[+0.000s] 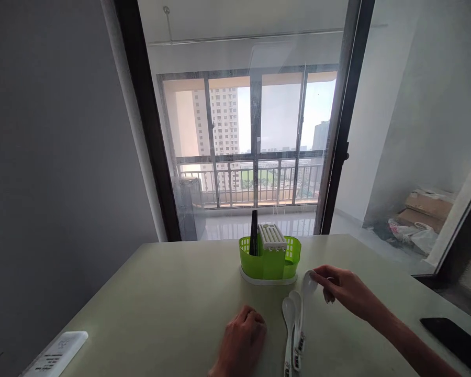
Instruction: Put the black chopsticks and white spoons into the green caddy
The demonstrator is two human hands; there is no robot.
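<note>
Right grip (339, 287) pinches the rightmost white soup spoon (308, 286) by its bowl.
It lies near-right of the green cutlery caddy (272, 266); my left grip (243, 332) curls shut, nothing showing. The smooth rim could slip from my fingertips, or its handle jostle the neighbouring spoons (289, 314).

This looks like a home, a flat high up: spoons (288, 310) and a utensil caddy (272, 266) sit on the tabletop (172, 293), and beyond the glass door (342, 131) lie a tiled balcony (220, 226), a railing (279, 180) and a tower block (225, 112).
</note>
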